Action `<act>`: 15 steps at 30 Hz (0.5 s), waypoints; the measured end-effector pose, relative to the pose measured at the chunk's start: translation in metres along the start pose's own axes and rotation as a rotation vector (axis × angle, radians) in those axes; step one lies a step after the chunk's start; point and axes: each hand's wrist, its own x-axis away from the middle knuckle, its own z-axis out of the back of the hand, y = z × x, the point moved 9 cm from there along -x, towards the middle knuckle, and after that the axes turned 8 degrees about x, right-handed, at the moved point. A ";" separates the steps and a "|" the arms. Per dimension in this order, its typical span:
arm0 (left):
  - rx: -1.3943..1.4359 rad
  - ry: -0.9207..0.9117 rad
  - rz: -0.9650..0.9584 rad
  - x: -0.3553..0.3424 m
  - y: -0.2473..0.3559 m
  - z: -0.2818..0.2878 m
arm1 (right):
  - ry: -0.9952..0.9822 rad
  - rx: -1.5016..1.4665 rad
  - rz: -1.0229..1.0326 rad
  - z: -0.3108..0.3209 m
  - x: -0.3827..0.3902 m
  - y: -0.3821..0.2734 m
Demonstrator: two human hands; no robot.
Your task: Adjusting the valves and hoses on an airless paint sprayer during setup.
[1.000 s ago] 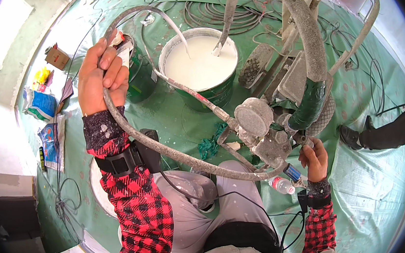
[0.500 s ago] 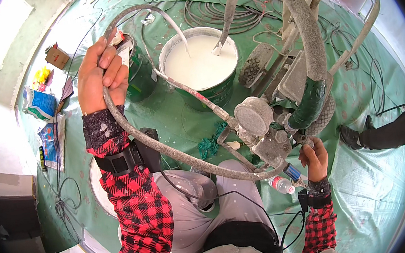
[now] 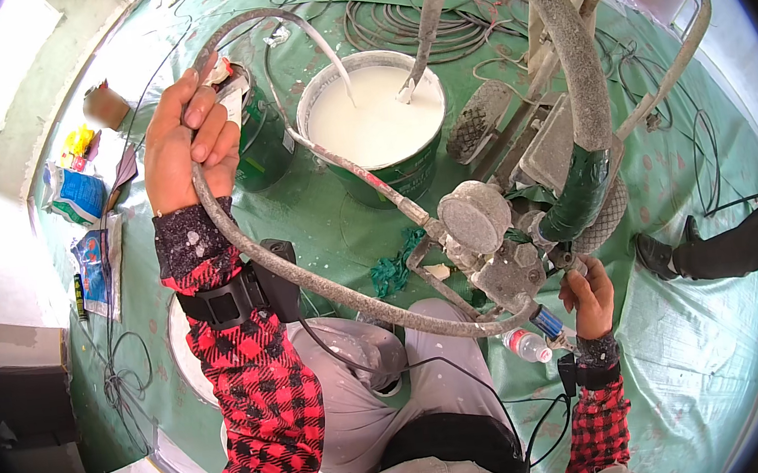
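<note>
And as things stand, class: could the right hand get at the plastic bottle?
Probably yes: the bottle shows close by, left of the right hand. But that hand is at the machine, and a blue fitting appears between hand and bottle, so it may need to go around.

Green sheeting [image 3: 293, 213] over floor. Left edge: bright yellow item [image 3: 76, 144], blue-and-white bag [image 3: 77, 192] just below, flatter blue bag [image 3: 98, 271] lower, dark tube [image 3: 80, 297] beside it. Tangled cable [image 3: 122, 386] nearby. Crumpled teal rag [image 3: 392, 275] mid-floor. Far right: another person's dark trouser leg [image 3: 732, 250], dark shoe [image 3: 654, 255]. Bright rectangular window [image 3: 9, 58], upper left.
</note>
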 end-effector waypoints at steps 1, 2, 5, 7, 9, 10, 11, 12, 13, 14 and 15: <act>0.000 0.000 0.000 0.000 0.000 0.000 | -0.001 -0.001 -0.001 0.000 0.000 0.000; 0.014 -0.007 0.009 0.000 -0.001 -0.002 | -0.001 -0.001 -0.001 0.000 0.000 0.000; 0.027 -0.011 0.012 0.000 -0.001 0.000 | 0.004 0.000 -0.002 0.000 0.000 0.000; 0.027 -0.009 0.010 0.000 -0.001 0.001 | 0.000 0.004 -0.008 -0.001 0.000 -0.001; 0.009 -0.009 0.006 0.000 -0.001 0.000 | 0.004 0.008 -0.011 0.000 0.001 -0.002; 0.009 -0.009 0.005 0.000 -0.001 -0.001 | 0.006 0.011 -0.013 0.000 0.001 -0.002; 0.007 -0.013 0.006 0.001 -0.001 -0.001 | 0.006 0.011 -0.013 -0.001 0.001 -0.002; 0.005 -0.016 0.006 0.001 0.000 -0.002 | 0.005 0.012 -0.014 -0.001 0.001 -0.003; 0.006 -0.016 0.006 0.001 0.000 -0.001 | 0.005 0.013 -0.014 -0.001 0.001 -0.003; 0.005 -0.018 0.005 0.000 0.000 0.000 | 0.005 0.013 -0.013 -0.001 0.001 -0.003; 0.005 -0.019 0.003 0.000 0.000 0.000 | 0.001 0.015 -0.007 -0.001 0.001 -0.003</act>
